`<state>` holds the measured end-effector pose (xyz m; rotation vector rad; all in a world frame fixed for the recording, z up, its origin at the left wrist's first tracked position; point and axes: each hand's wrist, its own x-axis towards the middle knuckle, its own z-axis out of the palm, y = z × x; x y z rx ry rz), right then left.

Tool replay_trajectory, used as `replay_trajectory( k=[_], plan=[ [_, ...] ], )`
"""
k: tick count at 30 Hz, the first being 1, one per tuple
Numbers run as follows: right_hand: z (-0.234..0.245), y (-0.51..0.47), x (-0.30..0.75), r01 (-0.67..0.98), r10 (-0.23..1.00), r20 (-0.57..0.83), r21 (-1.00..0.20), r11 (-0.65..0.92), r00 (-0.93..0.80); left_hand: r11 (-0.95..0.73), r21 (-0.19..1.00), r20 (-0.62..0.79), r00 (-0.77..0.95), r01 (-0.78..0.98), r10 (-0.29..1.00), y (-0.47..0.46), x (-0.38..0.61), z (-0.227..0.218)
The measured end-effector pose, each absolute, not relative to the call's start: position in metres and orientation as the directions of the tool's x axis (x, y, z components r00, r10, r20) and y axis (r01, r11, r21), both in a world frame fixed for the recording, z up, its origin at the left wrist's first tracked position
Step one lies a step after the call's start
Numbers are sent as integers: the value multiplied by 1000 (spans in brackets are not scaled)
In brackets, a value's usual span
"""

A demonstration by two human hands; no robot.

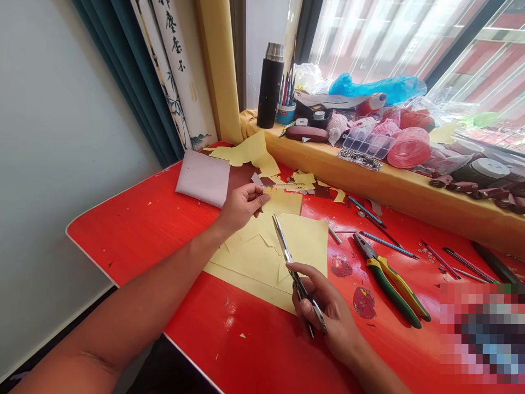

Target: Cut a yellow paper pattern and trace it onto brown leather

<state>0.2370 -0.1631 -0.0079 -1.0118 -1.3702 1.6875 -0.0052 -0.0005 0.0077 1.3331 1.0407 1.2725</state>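
My right hand [328, 312] is closed round the handles of a pair of steel scissors [287, 254], whose blades point away from me over a large yellow paper sheet [266, 257] on the red table [135, 224]. My left hand [241, 205] pinches the near edge of a smaller yellow paper piece [283, 201] lying at the far end of the sheet. The sheet's edges are jagged from cuts.
Green-and-yellow pliers [394, 284] lie right of the sheet, with several thin pens [385, 243] beyond. A pink-white folded sheet [203, 178] and yellow scraps [246, 153] lie at the back. The yellow sill [410, 189] holds a black flask [269, 85], a pen cup [285, 112], boxes and bags.
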Motion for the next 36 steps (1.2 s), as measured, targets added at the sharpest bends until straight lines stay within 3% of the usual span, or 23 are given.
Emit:
replay_trajectory(
  k=[29,36],
  plan=[
    [-8,-166,237,-49,905,-134,-985,-167,-403,-164,985,154,168,47,974,-4,-1,3],
    [-10,-166,237,-43,903,-128,-986,-159,-409,-109,993,100,195,36,976,-5,0,6]
  ],
)
